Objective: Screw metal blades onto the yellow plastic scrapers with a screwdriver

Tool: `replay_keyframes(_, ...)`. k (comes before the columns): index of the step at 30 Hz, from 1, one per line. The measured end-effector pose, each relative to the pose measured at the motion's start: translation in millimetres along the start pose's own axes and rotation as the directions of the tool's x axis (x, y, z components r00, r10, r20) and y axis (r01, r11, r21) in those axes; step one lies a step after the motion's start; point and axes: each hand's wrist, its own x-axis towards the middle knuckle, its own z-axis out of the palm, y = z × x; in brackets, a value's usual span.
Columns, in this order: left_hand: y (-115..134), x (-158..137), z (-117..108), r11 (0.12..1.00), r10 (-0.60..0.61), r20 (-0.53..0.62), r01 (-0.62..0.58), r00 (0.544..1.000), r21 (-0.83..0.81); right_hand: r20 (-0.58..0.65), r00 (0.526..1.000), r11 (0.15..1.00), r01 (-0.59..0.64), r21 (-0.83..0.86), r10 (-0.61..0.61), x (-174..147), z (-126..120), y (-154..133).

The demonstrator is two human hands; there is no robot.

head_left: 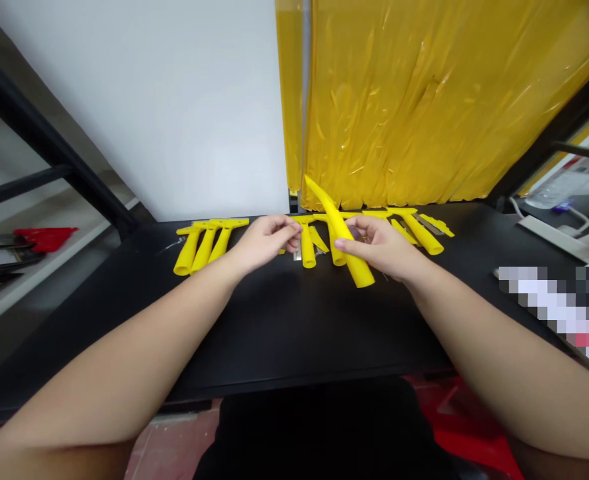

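My right hand [382, 248] grips a yellow plastic scraper [342, 231] by its handle, its wide end tilted up toward the back. My left hand [265, 240] hovers beside it over the black table [294, 320], fingers curled close to a small part I cannot make out. Three yellow scraper handles [205, 245] lie side by side left of my left hand. More yellow scrapers [419, 231] and thin flat blades lie behind and right of my right hand.
A yellow plastic curtain [424, 100] hangs behind the table beside a white wall. A shelf at the left holds a red item [44, 237] and dark tools. White devices and cables [559, 213] sit at the right.
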Motion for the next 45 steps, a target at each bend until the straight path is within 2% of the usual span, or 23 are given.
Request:
replay_keyframes(1,6.0,-4.7,6.0,0.973,0.010,0.064,0.005,0.998,-0.231,-0.007,1.000,0.999,0.017,-0.045,-0.017,-0.8,4.0,0.4)
replay_keyframes(3,17.0,-14.4,19.2,0.858,0.037,0.171,0.057,0.985,-0.511,-0.020,0.999,0.989,0.032,-0.147,-0.035,-3.6,13.6,0.3)
replay_keyframes(5,25.2,-22.7,31.4,0.799,0.034,0.206,0.097,0.978,-0.593,-0.040,0.998,0.969,0.036,-0.244,-0.047,-7.6,23.4,-1.1)
replay_keyframes(7,30.5,-27.9,39.7,0.782,0.005,0.175,0.105,0.985,-0.615,-0.052,0.997,0.952,0.044,-0.303,-0.062,-11.7,30.9,-3.0)
replay_keyframes(11,34.7,-27.0,38.0,0.785,-0.081,0.149,0.155,0.986,-0.600,-0.005,0.999,0.974,0.042,-0.224,-0.044,-14.9,34.0,-4.2)
replay_keyframes(13,32.9,-20.5,27.8,0.811,-0.178,0.104,0.206,0.979,-0.548,0.011,1.000,0.989,0.027,-0.143,-0.026,-13.6,30.5,-2.3)
replay_keyframes(16,22.9,-5.8,5.8,0.893,-0.320,-0.097,0.266,0.942,-0.364,-0.032,0.999,0.992,0.038,-0.118,-0.042,-9.8,22.3,1.8)
replay_keyframes(18,12.3,4.4,-9.5,0.913,-0.355,-0.196,0.293,0.914,-0.285,-0.071,0.996,0.992,0.050,-0.114,-0.059,-7.1,15.9,3.7)
replay_keyframes(21,-4.2,14.3,-28.0,0.924,-0.373,-0.260,0.332,0.891,-0.189,-0.115,0.992,0.995,0.044,-0.094,-0.055,-3.7,6.0,4.3)
replay_keyframes(25,-17.0,12.8,-40.1,0.936,-0.342,-0.267,0.352,0.901,-0.010,-0.144,0.989,0.995,0.017,-0.100,-0.031,-0.8,-4.2,3.0)
replay_keyframes(27,-19.2,9.1,-41.5,0.924,-0.297,-0.263,0.346,0.918,0.164,-0.144,0.989,0.994,0.010,-0.110,-0.026,-0.4,-6.6,2.4)
replay_keyframes(31,-21.5,6.1,-39.8,0.790,-0.192,-0.232,0.290,0.954,0.540,-0.131,0.991,0.993,0.019,-0.120,-0.035,-1.2,-6.5,1.9)
replay_keyframes(36,-24.8,8.5,-37.9,0.744,-0.162,-0.245,0.281,0.956,0.606,-0.122,0.991,0.993,0.035,-0.111,-0.048,-2.5,-5.1,0.9)
replay_keyframes(45,-24.5,7.4,-33.1,0.730,-0.186,-0.170,0.252,0.968,0.635,-0.103,0.994,0.995,0.036,-0.096,-0.046,-2.7,-6.1,1.1)
